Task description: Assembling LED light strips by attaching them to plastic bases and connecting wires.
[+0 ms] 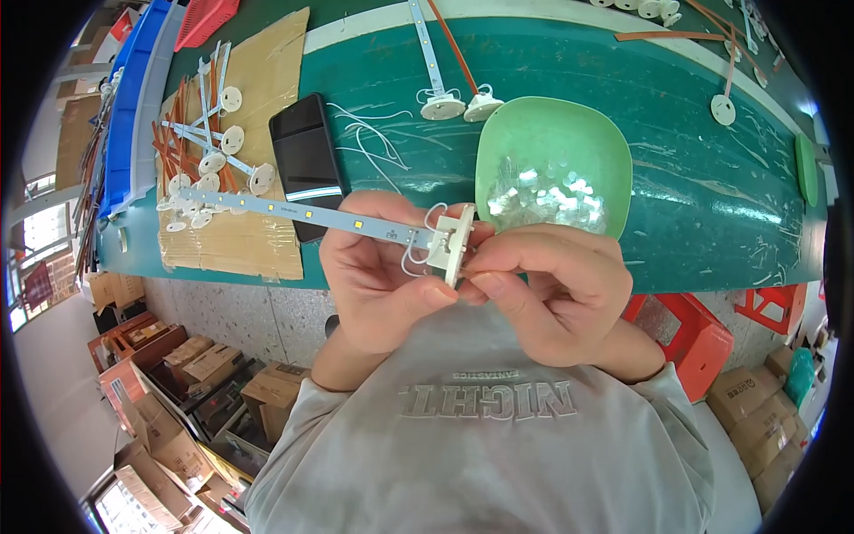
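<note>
Here, both hands meet just above the lower centre of the view, closed together on one small assembly. The left hand (378,271) has its fingers curled shut around the near end of a long, narrow pale-blue LED strip with small square white diodes (294,212), the thumb pressing up toward a round white plastic disc base seen edge-on (452,245). The right hand (547,289) pinches the same disc from the 3 o'clock side, thumb and forefinger tight against its rim, the other fingers folded in. Thin white wire loops (425,233) curl between the strip's end and the disc. The strip runs out from the hands toward 10 o'clock over the green tabletop (694,178).

At 12 to 1 o'clock from the hands, just beyond them, sits a pale green rounded-square plastic bowl (605,147) holding small clear glossy pieces. At 11 o'clock lies a black flat phone (305,151), partly under the strip. Farther toward 10 o'clock, a flat brown cardboard sheet (267,71) carries a heap of finished strips with white discs (209,151). At 9 o'clock a blue plastic bin (133,98) runs along the table's edge.

On the floor, brown cardboard boxes (209,365) cluster at 8 o'clock, more brown boxes (756,409) sit at 4 o'clock, and a red plastic stool (689,334) stands at 3 to 4 o'clock.
</note>
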